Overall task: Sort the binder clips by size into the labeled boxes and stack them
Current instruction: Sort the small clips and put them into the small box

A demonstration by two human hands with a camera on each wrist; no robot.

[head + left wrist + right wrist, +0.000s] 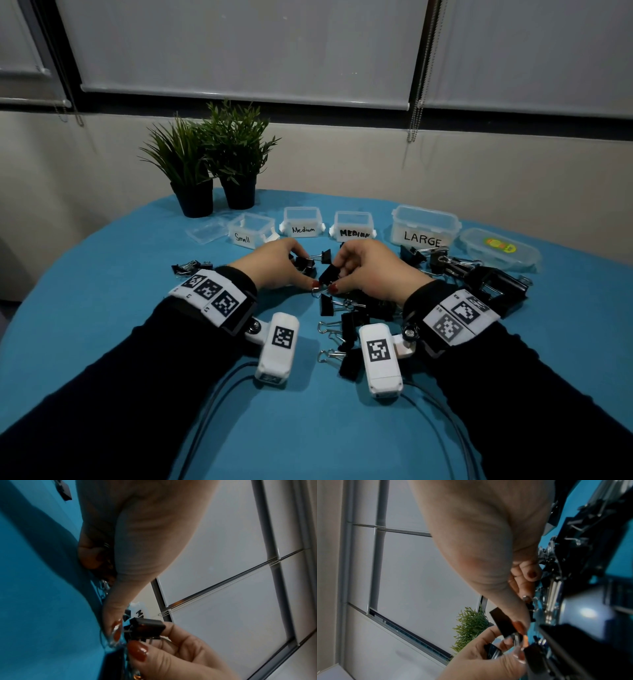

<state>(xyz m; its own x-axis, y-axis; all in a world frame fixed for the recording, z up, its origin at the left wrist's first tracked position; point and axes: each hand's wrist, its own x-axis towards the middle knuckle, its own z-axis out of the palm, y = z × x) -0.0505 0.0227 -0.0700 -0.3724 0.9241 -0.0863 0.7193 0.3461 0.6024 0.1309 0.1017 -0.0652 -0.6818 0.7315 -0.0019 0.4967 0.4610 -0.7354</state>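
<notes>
1. The left hand [277,265] sits over the blue surface [102,308] in front of the boxes, its fingers curled round a small black binder clip [304,263]; its thumb tip reaches toward the right hand.
2. The right hand [371,267] is just beside it, fingers bent, pinching a medium binder clip [329,273] by the black body, with the thumb near the clip's wire handles [318,291]. The two thumbs almost meet at those handles.
3. In the left wrist view the held clip [147,626] is lifted clear of the blue cloth, between fingertips with red nails.
4. Loose clips [346,325] lie scattered on the surface between the wrists, and a pile of larger clips [479,277] lies to the right of the right hand. A few small clips [190,267] lie to the left of the left wrist.
5. Behind the hands stands a row of clear boxes: one marked "Small" [248,229], two marked "Medium" [303,221] and [353,224], and one marked "LARGE" [424,226].
6. A loose lid [207,231] lies left of the Small box; a closed container [498,250] lies right of the LARGE one.
7. Two potted plants [212,161] stand at the far left edge of the surface.
</notes>
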